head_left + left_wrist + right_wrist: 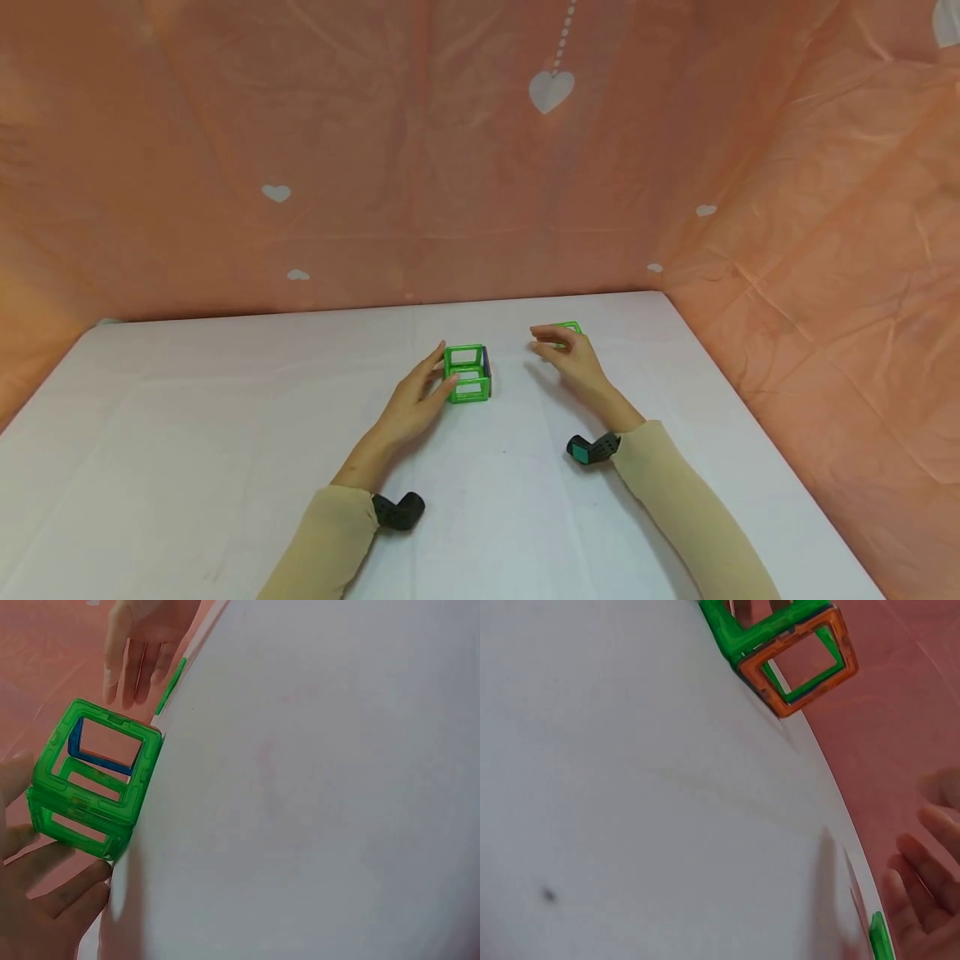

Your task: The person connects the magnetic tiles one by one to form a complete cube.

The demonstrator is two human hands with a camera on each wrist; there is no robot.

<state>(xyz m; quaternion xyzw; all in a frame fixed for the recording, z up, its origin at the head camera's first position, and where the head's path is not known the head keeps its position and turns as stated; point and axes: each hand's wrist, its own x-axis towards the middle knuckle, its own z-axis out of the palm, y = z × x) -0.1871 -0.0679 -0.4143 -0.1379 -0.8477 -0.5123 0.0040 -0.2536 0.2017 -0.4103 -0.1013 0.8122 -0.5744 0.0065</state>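
Observation:
A small box of square magnetic tiles (468, 390) stands on the white table, mostly green. On its right side is an orange tile (845, 656), and a blue tile (105, 762) shows through the frames. My left hand (408, 406) holds the box from the left, thumb at its front edge and fingers toward the back. Farther right, my right hand (577, 364) hovers with loosely bent fingers and nothing visibly gripped. A green tile (572, 326) lies just behind that hand, partly hidden by it; whether the fingers touch it I cannot tell.
The white-covered table (187, 450) ends at an orange curtain (420, 167) with pale hearts at the back and along the right side. Black wrist cameras (400, 511) sit on both wrists.

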